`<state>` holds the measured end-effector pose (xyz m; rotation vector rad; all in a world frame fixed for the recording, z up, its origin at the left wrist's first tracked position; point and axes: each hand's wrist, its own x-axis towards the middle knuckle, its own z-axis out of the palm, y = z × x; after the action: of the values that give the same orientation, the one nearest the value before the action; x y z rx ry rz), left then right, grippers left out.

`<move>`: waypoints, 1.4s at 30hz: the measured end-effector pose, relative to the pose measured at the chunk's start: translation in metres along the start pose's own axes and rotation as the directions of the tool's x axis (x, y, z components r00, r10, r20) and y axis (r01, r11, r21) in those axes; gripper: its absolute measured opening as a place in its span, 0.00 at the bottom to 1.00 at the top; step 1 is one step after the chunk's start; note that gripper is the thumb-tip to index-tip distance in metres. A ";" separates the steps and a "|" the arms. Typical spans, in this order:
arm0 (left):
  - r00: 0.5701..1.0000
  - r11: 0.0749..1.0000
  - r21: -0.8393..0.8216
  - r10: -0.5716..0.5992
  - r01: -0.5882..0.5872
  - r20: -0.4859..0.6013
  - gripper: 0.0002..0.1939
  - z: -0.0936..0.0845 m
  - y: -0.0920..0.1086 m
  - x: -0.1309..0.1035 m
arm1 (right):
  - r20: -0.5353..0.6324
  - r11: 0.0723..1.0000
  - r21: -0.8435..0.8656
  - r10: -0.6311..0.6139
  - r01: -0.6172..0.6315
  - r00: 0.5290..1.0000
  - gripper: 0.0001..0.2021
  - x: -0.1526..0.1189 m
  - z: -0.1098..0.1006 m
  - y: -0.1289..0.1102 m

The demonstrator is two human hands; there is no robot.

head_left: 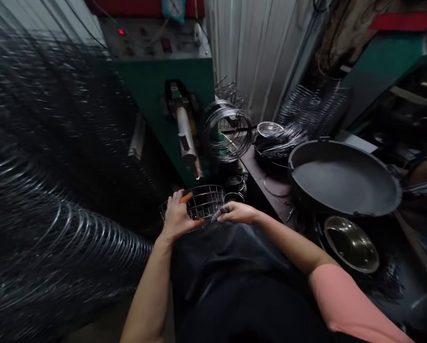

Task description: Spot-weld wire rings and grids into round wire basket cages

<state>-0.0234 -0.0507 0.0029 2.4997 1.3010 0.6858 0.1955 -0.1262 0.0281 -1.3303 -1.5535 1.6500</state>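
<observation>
A round wire basket [205, 194] with an open grid wall is just beyond my dark apron, below the tip of a welding machine's electrode arm [187, 138]. My left hand [177, 216] grips the basket's left side, its thumb and a finger in orange covers. At the near right of the basket, my right hand [237, 212] has its fingers pinched together. Dark covering wraps those fingertips. What lies between them is too small and dark to make out.
Stacked wire rings [102, 233] fill the left side. The green machine [163, 71] stands ahead. To the right are a wire coil [228, 131], a wide grey pan [342, 176], a shiny metal bowl [351, 243] and, at the edge, another person's arm [426, 174].
</observation>
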 end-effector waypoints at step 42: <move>0.995 0.981 -0.167 -0.096 0.095 0.001 0.46 0.015 -0.029 0.059 | -0.083 0.524 -0.825 -0.484 0.213 0.871 0.10 0.083 -0.020 -0.001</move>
<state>-0.0069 0.0149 -0.0048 2.2895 1.2994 0.7495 0.1803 -0.0453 0.0061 -1.4180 -2.2817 0.3937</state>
